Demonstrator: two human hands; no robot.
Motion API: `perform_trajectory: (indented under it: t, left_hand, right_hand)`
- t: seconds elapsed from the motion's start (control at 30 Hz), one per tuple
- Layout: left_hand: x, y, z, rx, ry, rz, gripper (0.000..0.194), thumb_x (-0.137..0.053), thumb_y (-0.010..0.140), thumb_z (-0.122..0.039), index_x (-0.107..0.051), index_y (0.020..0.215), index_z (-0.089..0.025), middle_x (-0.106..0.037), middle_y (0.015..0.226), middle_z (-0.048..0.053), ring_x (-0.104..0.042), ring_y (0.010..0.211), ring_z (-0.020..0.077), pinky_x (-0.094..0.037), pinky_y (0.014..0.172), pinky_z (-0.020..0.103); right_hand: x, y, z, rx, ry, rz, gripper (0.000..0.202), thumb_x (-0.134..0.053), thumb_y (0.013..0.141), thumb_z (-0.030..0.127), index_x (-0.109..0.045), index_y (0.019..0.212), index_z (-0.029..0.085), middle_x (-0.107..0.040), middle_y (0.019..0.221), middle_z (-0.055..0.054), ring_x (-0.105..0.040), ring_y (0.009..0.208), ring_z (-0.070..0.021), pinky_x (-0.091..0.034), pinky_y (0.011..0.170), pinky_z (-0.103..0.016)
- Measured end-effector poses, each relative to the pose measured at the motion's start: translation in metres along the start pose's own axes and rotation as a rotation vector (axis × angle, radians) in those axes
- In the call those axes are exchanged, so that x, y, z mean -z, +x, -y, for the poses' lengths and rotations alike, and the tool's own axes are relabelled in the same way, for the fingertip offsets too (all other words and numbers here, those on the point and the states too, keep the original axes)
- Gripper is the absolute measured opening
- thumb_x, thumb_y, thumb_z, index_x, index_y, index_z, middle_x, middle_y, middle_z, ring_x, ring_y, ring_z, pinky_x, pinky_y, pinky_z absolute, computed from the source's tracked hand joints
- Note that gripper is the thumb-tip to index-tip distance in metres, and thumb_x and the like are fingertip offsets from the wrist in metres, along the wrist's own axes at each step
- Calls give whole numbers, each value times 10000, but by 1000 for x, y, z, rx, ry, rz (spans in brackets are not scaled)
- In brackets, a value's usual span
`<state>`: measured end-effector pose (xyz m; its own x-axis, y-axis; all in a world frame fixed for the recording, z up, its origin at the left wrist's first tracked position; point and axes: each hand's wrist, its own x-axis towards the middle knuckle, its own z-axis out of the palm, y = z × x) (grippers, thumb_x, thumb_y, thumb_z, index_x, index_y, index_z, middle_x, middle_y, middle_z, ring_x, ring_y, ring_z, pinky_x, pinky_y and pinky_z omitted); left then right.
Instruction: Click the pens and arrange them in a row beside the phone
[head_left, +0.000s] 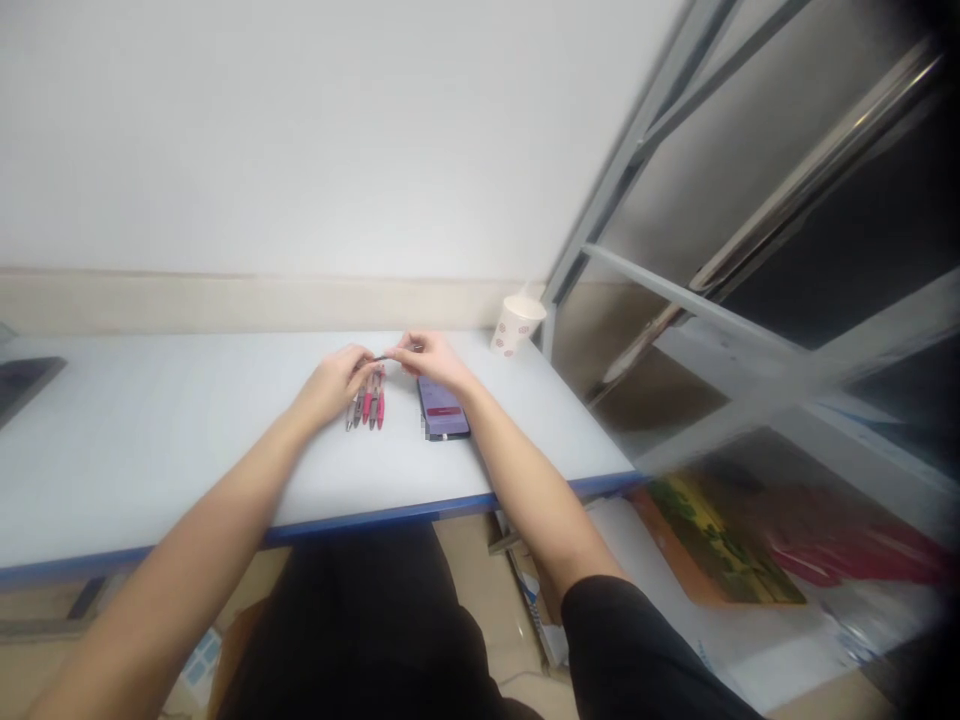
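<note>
A thin dark pen (383, 357) lies crosswise between my two hands above the table. My left hand (341, 380) pinches its left end; the fingertips hide part of it. Fingers of my right hand (427, 357) are closed round its other end, also partly hidden. Just below my left fingers, several pens (367, 405) in grey and pink lie side by side on the table, their upper ends partly covered by that hand. Under my right wrist is a flat purple rectangular thing (442, 400) with a dark edge, which looks like a phone or a small box.
A white patterned paper cup (516, 325) stands at the table's back right corner. The white table (187, 450) has a blue front edge and meets the wall. A dark flat object (26, 385) lies at far left. A grey metal frame (630, 160) rises on the right.
</note>
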<state>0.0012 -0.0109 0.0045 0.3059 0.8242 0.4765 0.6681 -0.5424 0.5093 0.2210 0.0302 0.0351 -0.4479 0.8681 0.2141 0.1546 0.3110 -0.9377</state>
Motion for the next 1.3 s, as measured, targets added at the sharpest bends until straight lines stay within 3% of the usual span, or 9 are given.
perform_trajectory:
  t: [0.1,0.23,0.43,0.6,0.73,0.93,1.07,1.17,1.3]
  left_hand:
    - [0,0,-2,5,116,16,308,-401,1068,-402,-606,923,-223,-664,977,89,-633,925,261,-484,845,375]
    - [3,0,-2,90,123,126,404,-318,1086,-441,-576,860,-228,-654,817,56,-616,780,244,-453,763,357]
    - [13,2,2,107,-131,173,510,-303,1070,-522,-601,810,-200,-686,798,38,-613,755,213,-451,761,316]
    - [13,1,5,122,-102,175,488,-346,1060,-513,-644,835,-199,-709,818,35,-631,784,221,-435,768,313]
    - [10,0,5,126,-72,186,487,-347,1063,-511,-635,810,-212,-710,793,33,-632,766,227,-430,763,321]
    - [9,0,3,137,-51,197,496,-350,1065,-521,-632,798,-214,-692,746,33,-610,716,225,-418,721,323]
    - [9,0,4,139,-50,186,493,-354,1062,-527,-620,786,-216,-669,720,28,-592,698,221,-412,714,322]
    - [9,0,5,153,-59,186,490,-360,1062,-530,-603,774,-217,-667,721,30,-594,703,222,-415,718,327]
    - [8,0,3,149,-98,142,466,-363,1067,-513,-574,773,-219,-677,744,38,-614,726,224,-443,738,340]
  right_hand:
    - [0,1,-4,-36,-182,43,609,-694,851,719,-536,589,192,-478,462,38,-395,465,-91,-327,518,-262]
    - [-1,2,-6,-26,-190,58,617,-662,868,730,-540,591,193,-448,454,45,-374,459,-93,-312,513,-263]
    - [-1,0,-1,191,-33,125,423,-848,759,537,-645,882,187,-662,776,-1,-584,681,-139,-451,645,-268]
    - [7,-2,2,72,-249,190,380,-657,932,543,-671,827,178,-688,753,-31,-611,703,-169,-464,712,-308]
    - [9,-1,1,135,-244,164,285,-794,808,429,-678,913,190,-724,935,-37,-646,828,-183,-486,791,-311]
    - [8,0,-2,117,-312,192,211,-770,821,331,-665,928,182,-720,964,-41,-641,859,-182,-477,800,-307]
    - [9,-1,-1,80,-318,211,183,-715,882,359,-679,927,186,-731,938,-41,-643,834,-179,-485,801,-316]
    - [10,-1,0,95,-280,141,259,-821,777,320,-699,964,190,-759,1020,-49,-650,852,-175,-492,794,-303]
    - [16,-2,1,-82,-162,125,347,-734,871,505,-700,805,165,-743,781,-52,-583,665,-145,-468,664,-290]
